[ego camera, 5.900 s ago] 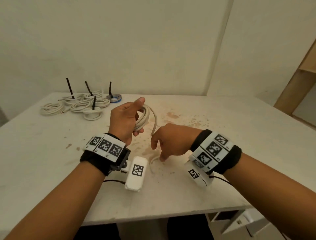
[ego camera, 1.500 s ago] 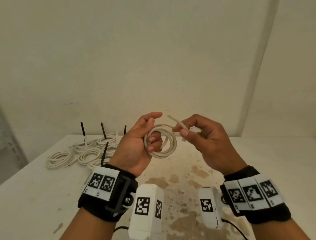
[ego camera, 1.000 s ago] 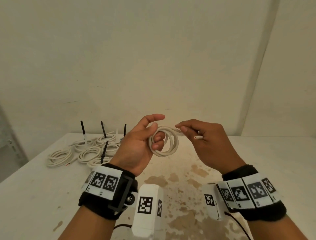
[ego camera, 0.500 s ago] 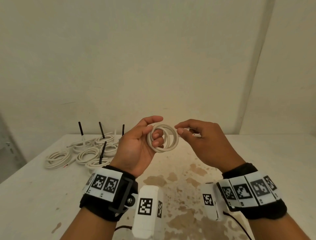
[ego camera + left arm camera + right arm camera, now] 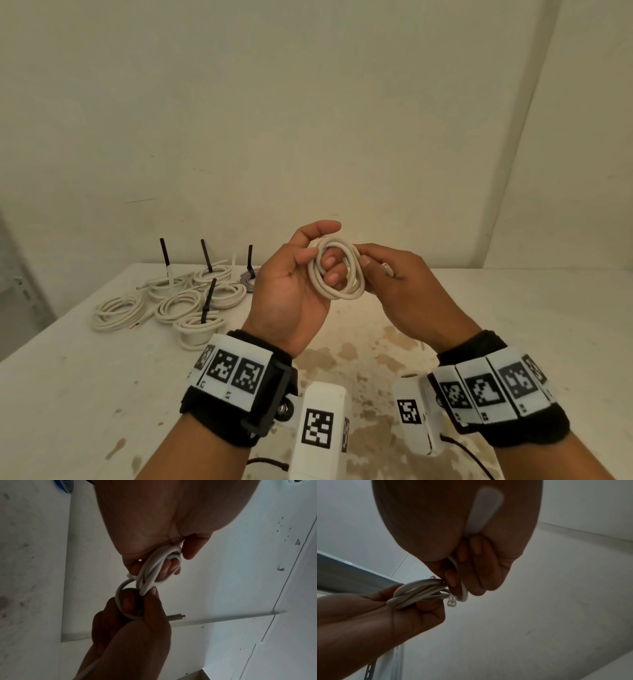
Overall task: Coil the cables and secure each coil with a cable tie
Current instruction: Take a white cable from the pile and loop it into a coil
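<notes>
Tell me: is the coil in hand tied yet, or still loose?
Loose. The coil hangs on the left hand; the right hand pinches its free end. A white tie head sits beside it, unthreaded.

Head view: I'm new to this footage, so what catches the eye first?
A white cable coil held up mid-frame, the left hand gripping it and the right hand pinching its loose end. Behind, at the table's far left, finished coils lie with black cable ties sticking up.
</notes>
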